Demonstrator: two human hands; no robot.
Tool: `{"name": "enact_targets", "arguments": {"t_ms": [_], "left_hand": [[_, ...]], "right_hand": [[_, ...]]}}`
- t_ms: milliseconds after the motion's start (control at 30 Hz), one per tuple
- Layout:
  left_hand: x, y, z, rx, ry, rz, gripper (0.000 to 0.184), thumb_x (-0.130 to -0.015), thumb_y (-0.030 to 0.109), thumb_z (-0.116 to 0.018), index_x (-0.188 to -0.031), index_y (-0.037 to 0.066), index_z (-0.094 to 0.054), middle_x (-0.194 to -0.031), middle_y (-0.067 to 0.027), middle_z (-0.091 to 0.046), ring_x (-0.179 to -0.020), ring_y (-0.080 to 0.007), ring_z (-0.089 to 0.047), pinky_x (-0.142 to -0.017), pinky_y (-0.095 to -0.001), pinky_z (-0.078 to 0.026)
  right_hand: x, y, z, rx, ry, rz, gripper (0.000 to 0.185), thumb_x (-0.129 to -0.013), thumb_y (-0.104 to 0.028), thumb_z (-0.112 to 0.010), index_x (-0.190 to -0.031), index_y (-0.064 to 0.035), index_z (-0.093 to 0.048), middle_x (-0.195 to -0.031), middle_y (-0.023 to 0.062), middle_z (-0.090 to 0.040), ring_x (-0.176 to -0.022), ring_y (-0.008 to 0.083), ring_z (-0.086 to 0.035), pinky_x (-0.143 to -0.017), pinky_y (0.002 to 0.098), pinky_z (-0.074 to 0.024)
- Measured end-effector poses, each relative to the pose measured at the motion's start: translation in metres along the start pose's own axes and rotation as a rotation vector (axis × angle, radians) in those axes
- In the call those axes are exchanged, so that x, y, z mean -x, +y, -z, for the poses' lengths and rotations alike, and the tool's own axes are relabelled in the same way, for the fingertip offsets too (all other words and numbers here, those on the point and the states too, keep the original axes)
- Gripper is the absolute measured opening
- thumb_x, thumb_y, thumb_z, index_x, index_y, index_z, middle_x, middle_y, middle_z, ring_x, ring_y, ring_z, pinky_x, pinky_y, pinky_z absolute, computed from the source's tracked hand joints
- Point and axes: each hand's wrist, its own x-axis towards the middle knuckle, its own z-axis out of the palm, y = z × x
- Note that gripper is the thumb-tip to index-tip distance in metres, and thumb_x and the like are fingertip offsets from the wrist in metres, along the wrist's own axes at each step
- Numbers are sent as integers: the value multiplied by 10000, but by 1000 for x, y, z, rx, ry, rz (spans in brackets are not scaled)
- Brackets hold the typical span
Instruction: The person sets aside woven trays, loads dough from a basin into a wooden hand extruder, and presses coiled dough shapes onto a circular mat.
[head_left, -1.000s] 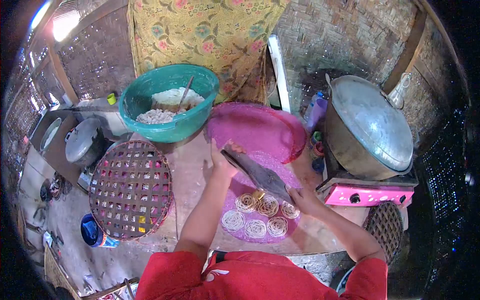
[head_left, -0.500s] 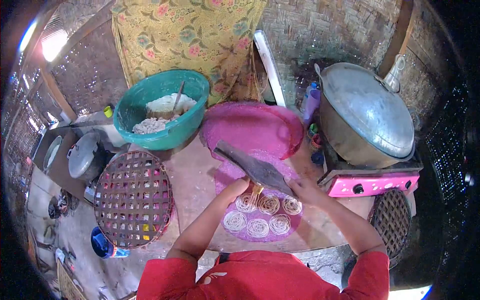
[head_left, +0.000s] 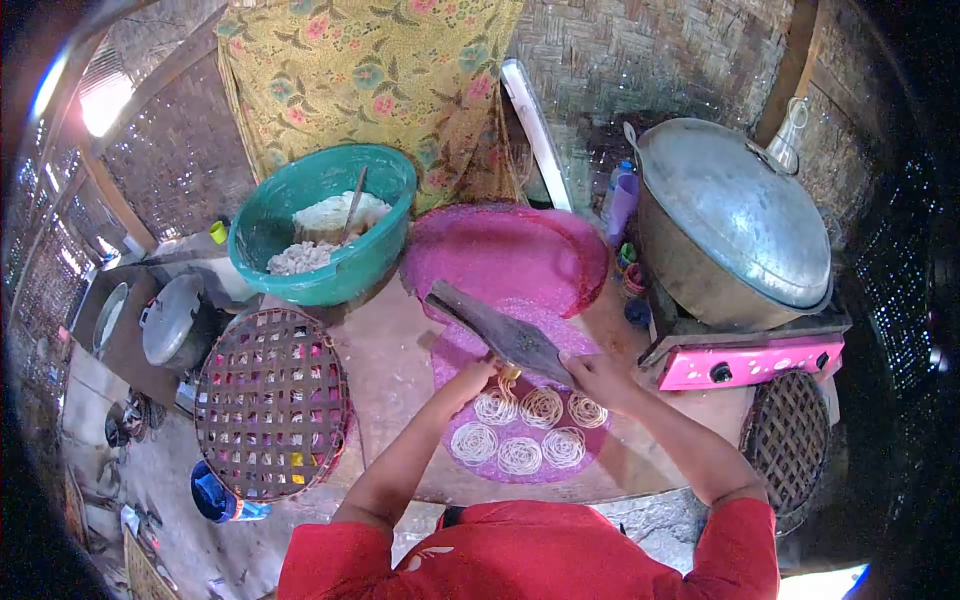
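Note:
A long dark wooden press (head_left: 515,340) lies slantwise over the pink sheet. My right hand (head_left: 600,380) is closed around its lower right end. My left hand (head_left: 478,374) is closed at the underside near its middle, the fingers partly hidden by the wood. Thin dough strands (head_left: 508,383) hang from beneath the press, beside my left hand, down onto a round coiled noodle nest (head_left: 496,407). Several similar nests, such as the front middle nest (head_left: 519,456), lie in two rows on the pink speckled sheet (head_left: 485,350).
A green basin (head_left: 390,240) of white dough with a stick stands back left. Right is a big lidded pot (head_left: 735,230) on a pink-fronted stove (head_left: 745,364). Woven trays lie left (head_left: 270,400) and right (head_left: 790,440). A purple cup (head_left: 622,208) stands beside the pot.
The press and both hands have shifted slightly left relative to the nests. The strands still hang over the back-left nest. The whole view has moved a little.

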Motion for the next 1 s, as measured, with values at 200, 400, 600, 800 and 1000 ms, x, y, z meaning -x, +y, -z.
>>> {"name": "enact_targets", "arguments": {"t_ms": [200,400,600,800,1000], "left_hand": [[26,-24,12,-740,307,-438,342,-886,305,-500,-1084,58,-631,-1107,-142,-605,-974,-281,-579,-862,-392,-424],[104,-1,-9,-1287,458,-620,561,-763,470,-625,-1155,70,-598,-1363,-93,-422,-1114,-312,-453,-891,-452,-377],[95,-19,-7,-1265,522,-519,686,-749,583,-579,-1214,80,-556,-1407,-121,-362,-1165,-358,-412,-918,-498,-344],[100,-27,-7,-1194,595,-614,684,-702,595,-603,-1150,79,-596,-1399,-151,-363,-1204,-373,-389,-962,-539,-321],[102,-36,-13,-1037,600,-583,620,-682,525,-659,-1126,95,-609,-1413,-141,-336,-1246,-365,-324,-995,-553,-275]], "right_hand": [[10,-11,2,-58,3,-28,674,-912,-586,-352,-844,17,-644,-675,201,-589,-643,301,-581,-658,440,-436],[25,-16,1,-88,29,10,616,-929,-537,-372,-865,14,-640,-684,188,-596,-669,289,-584,-673,429,-436],[18,17,-10,-105,76,23,510,-936,-432,-440,-871,36,-631,-689,130,-593,-678,199,-537,-687,391,-443],[11,45,-18,-582,27,416,343,-930,-369,-508,-1081,-63,-539,-898,48,-558,-756,139,-535,-645,281,-432],[24,17,-36,-667,460,372,353,-906,-505,-493,-780,-177,-527,-583,-57,-471,-450,42,-426,-388,199,-305]]}}
